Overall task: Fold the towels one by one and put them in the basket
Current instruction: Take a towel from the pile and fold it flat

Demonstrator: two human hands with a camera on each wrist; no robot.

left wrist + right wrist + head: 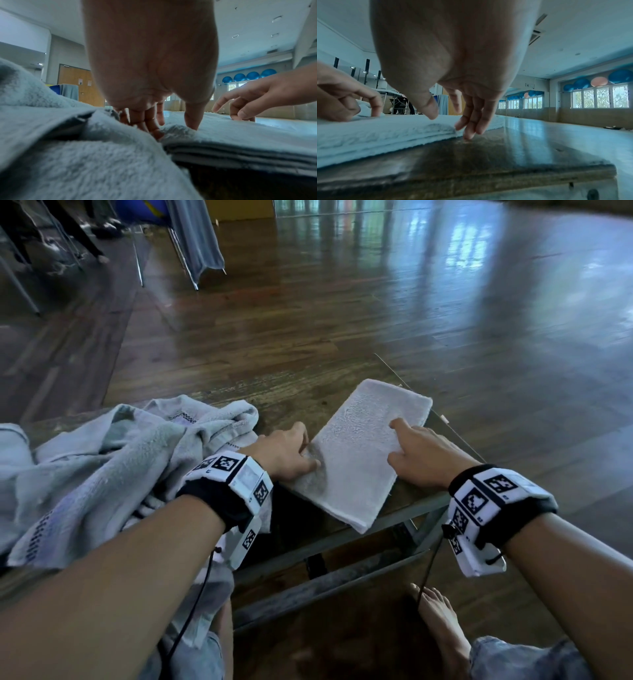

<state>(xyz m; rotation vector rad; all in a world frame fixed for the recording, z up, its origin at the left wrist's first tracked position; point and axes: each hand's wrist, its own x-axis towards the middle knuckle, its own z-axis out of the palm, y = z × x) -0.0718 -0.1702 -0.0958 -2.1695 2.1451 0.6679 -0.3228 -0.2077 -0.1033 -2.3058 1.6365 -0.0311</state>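
A white folded towel (359, 440) lies as a flat rectangle on the wooden table (298, 392), its near corner over the front edge. My left hand (306, 451) is at its left edge: the thumb (192, 120) presses on top, the other fingers (149, 124) go down its side, and terry bunches between them. My right hand (407, 446) is at the right edge. Its index finger lies on top and its thumb (432, 113) touches the top. Its other fingers (469, 132) reach down to the tabletop. No basket is in view.
A heap of unfolded grey-white towels (113, 467) fills the table's left side and hangs over my lap, touching my left wrist. The table's right edge (455, 436) runs close by the folded towel. A metal frame (342, 542) and a bare foot (442, 621) are below.
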